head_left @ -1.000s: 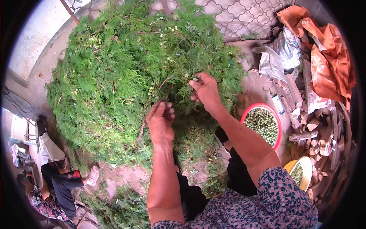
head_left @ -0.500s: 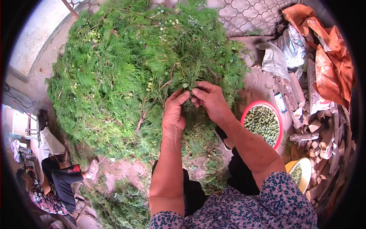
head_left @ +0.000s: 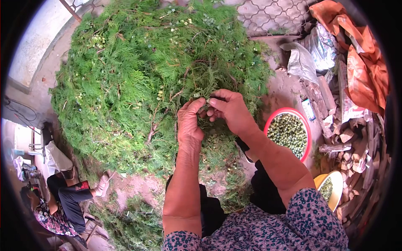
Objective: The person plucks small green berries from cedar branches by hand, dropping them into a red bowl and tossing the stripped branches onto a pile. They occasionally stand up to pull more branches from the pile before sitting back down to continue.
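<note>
A large heap of green conifer sprigs (head_left: 121,83) covers the ground in front of me. At its near right part my left hand (head_left: 191,117) is closed, thumb and fingers pinching a green sprig (head_left: 203,90). Close beside it, my right hand (head_left: 228,109) is closed too, thumb against the fingers at the sprig's base; what lies in this pinch is too small to make out. To the right stands a red-rimmed basin (head_left: 309,136) holding many round green cones (head_left: 287,134).
A yellow bowl (head_left: 337,192) with green bits sits at lower right. Firewood (head_left: 347,154), sacks (head_left: 320,48) and an orange tarp (head_left: 366,71) line the right side. Another person (head_left: 63,201) sits at lower left, near a smaller sprig pile (head_left: 134,224).
My hands stay close together at the sprig, with the right fingers shifted slightly. The sprig's tip has tilted a little. The whole view has moved slightly.
</note>
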`<state>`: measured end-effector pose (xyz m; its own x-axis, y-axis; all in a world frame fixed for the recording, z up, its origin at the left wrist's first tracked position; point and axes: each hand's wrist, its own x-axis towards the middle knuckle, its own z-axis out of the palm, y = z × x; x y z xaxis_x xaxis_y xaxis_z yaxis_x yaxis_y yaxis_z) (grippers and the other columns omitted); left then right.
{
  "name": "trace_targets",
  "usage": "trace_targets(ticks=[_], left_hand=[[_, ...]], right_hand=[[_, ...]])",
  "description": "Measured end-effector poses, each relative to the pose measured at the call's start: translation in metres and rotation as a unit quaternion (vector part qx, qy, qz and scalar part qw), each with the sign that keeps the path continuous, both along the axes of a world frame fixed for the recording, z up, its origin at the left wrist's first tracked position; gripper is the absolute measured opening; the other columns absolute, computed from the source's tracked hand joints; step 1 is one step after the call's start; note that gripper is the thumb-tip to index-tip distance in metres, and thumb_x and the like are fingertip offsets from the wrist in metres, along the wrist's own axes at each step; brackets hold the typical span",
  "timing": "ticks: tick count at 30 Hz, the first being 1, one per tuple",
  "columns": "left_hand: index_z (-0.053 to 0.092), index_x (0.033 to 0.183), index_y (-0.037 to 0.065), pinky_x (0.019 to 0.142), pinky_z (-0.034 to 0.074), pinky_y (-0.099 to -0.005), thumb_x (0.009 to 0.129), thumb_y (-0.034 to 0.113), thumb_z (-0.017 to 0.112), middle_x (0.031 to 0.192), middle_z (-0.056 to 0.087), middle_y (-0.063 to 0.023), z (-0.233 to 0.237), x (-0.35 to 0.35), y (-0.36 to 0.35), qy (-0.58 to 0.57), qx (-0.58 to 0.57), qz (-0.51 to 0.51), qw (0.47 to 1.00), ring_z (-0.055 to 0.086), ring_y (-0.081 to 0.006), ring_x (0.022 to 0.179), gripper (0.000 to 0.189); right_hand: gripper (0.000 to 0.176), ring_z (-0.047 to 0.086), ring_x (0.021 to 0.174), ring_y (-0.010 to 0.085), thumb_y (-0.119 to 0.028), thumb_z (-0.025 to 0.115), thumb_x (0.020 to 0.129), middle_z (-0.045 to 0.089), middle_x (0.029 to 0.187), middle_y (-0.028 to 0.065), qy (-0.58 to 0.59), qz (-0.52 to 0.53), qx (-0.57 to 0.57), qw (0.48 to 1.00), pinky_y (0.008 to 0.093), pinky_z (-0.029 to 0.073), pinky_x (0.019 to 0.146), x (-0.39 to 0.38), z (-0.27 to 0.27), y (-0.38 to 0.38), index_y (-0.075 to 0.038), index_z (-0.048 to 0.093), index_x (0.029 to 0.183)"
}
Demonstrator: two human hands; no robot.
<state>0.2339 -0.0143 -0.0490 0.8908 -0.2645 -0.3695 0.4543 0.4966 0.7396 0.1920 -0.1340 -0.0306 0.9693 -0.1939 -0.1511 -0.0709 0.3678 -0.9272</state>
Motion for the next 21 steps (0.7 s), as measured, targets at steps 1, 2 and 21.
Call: trace_targets(ticks=[1,2,21], left_hand=[[0.059,0.084,0.004,0.059,0.036,-0.0233,0.072,0.009,0.068,0.075,0.057,-0.0002,-0.002,0.0,-0.001,0.0,0.001,0.0,1.0,0.045,-0.0094,0.063,0.016],[0.059,0.084,0.004,0.058,0.036,-0.0232,0.071,0.009,0.068,0.074,0.057,0.0001,-0.006,-0.001,-0.003,-0.003,-0.007,0.02,1.0,0.045,-0.0089,0.063,0.016],[0.06,0.07,0.007,0.051,0.036,-0.021,0.07,0.001,0.067,0.067,0.056,0.0026,0.004,-0.013,-0.012,-0.106,0.052,0.057,0.991,0.047,-0.0055,0.056,0.009]], right_hand=[[0.009,0.058,0.063,0.0148,-0.001,0.052,0.081,0.058,0.073,0.0086,0.006,0.014,0.077,0.997,0.0261,0.047,0.052,0.0,-0.001,-0.003,0.003,0.053,0.089],[0.012,0.058,0.066,0.0158,-0.001,0.052,0.082,0.058,0.074,0.008,0.011,0.028,0.153,0.988,0.0273,0.047,0.054,0.0,-0.002,-0.006,0.002,0.052,0.093],[0.014,0.048,0.054,0.0065,-0.011,0.063,0.079,0.053,0.064,0.0,0.004,-0.021,-0.157,0.987,0.0198,0.037,0.046,0.012,0.008,0.001,0.0,0.064,0.087]])
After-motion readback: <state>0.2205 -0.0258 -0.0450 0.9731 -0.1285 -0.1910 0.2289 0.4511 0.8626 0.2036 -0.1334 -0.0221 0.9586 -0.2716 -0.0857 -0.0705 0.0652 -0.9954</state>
